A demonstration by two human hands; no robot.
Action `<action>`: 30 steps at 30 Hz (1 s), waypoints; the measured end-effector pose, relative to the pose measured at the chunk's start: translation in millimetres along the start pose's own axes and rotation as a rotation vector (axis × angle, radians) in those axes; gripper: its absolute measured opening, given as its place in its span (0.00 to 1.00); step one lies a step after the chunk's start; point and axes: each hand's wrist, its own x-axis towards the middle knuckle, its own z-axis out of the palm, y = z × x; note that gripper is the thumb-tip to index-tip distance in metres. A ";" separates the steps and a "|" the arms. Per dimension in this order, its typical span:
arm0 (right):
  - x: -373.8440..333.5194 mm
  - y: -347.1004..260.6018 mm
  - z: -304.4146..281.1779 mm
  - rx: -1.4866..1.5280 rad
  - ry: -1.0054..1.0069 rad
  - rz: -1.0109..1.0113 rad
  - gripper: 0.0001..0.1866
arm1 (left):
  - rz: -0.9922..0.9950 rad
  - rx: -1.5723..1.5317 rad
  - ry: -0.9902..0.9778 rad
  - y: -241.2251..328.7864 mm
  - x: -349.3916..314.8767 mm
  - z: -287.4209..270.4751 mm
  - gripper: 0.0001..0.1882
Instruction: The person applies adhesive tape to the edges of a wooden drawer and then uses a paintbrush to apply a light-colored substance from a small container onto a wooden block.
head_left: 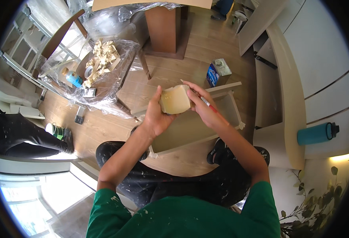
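A small squarish container, open at the top and cream to yellowish inside, is held up between my two hands. My left hand grips its left side and underside, thumb up along the edge. On the other side my right hand wraps its right edge. A thin brush with a red handle is also tucked in my right hand, lying along the wrist; its tip is hard to make out. Below them, a pale drawer-like box lies on the floor between my feet, with bits of tape at its corners.
A rectangular metal can stands beyond the box. At left, a plastic-wrapped chair carries crumpled tape, a tape roll and a blue bottle. Another person's leg is far left. An open cabinet and teal bottle are right.
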 end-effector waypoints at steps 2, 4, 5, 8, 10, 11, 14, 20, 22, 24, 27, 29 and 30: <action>-1.4 6.6 -4.8 -0.218 -0.004 -0.124 0.25 | 0.006 -0.014 0.013 0.2 -0.6 -1.5 0.35; 0.6 8.9 -9.1 -0.381 -0.012 -0.213 0.25 | 0.019 -0.022 -0.019 2.4 0.0 -3.1 0.36; 1.0 6.4 -10.1 -0.387 0.015 -0.193 0.25 | 0.023 -0.013 -0.012 5.1 -1.3 -0.8 0.36; 2.5 -7.5 -18.5 -0.420 0.089 -0.195 0.25 | 0.017 -0.021 -0.026 13.9 -7.6 7.1 0.38; 5.5 -19.7 -28.4 -0.448 0.126 -0.275 0.25 | -0.010 -0.073 -0.086 17.3 -10.4 8.2 0.39; 3.9 -28.5 -32.1 -0.461 0.150 -0.315 0.26 | -0.015 -0.074 -0.096 17.8 -11.4 9.6 0.39; -6.3 -64.3 -32.9 -0.547 0.156 -0.454 0.22 | -0.030 -0.106 -0.112 16.9 -14.1 10.2 0.40; -31.9 -100.6 -22.0 -0.480 0.062 -0.419 0.11 | -0.042 -0.156 -0.085 19.1 -15.8 4.9 0.40; -38.2 -104.8 -15.6 -0.557 0.004 -0.397 0.11 | -0.040 -0.155 -0.085 20.1 -17.7 5.4 0.40; -41.3 -104.3 -10.1 -0.630 -0.032 -0.419 0.10 | -0.045 -0.156 -0.087 19.5 -16.0 6.1 0.39; -40.5 -93.7 -3.9 -0.785 -0.043 -0.495 0.09 | -0.031 -0.158 -0.101 18.1 -16.3 5.3 0.35; -37.9 -88.5 4.7 -0.861 -0.029 -0.579 0.09 | -0.013 -0.149 -0.101 16.8 -16.6 4.2 0.33; -37.4 -85.4 8.2 -0.885 -0.023 -0.592 0.09 | -0.004 -0.140 -0.095 15.8 -16.2 3.5 0.33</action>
